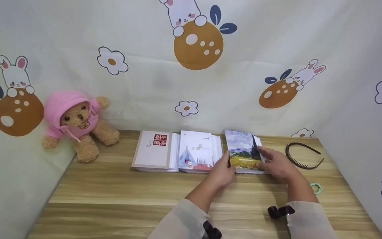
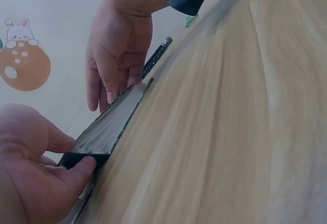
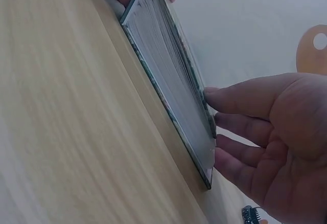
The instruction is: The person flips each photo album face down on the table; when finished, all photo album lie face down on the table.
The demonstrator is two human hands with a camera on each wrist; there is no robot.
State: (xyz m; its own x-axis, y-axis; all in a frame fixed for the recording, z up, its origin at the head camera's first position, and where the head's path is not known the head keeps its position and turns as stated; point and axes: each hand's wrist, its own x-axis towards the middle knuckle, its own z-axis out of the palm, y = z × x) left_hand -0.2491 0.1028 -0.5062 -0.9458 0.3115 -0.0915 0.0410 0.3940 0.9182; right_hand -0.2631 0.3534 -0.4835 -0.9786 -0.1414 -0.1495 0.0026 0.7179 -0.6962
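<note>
A photo album (image 1: 244, 152) with a painted landscape cover lies face up between my two hands, low over the wooden table. My left hand (image 1: 222, 171) grips its spine side; in the left wrist view the thumb (image 2: 84, 170) presses against the dark spine near the front corner. From the opposite side my right hand (image 1: 277, 162) holds the page edge, with the thumb (image 3: 225, 98) at the top cover's rim and the fingers bent against the pages (image 3: 173, 91). Just left of my left hand lies a white album (image 1: 196, 149) with a tent picture, its right part spread behind the hand.
Further left is a beige album (image 1: 153, 149) with red square characters. A teddy bear (image 1: 78, 122) in a pink hoodie leans at the back left. On the right are a dark toothed headband (image 1: 297, 159) and a green ring (image 1: 316, 188). A printed curtain (image 1: 144, 83) closes the back.
</note>
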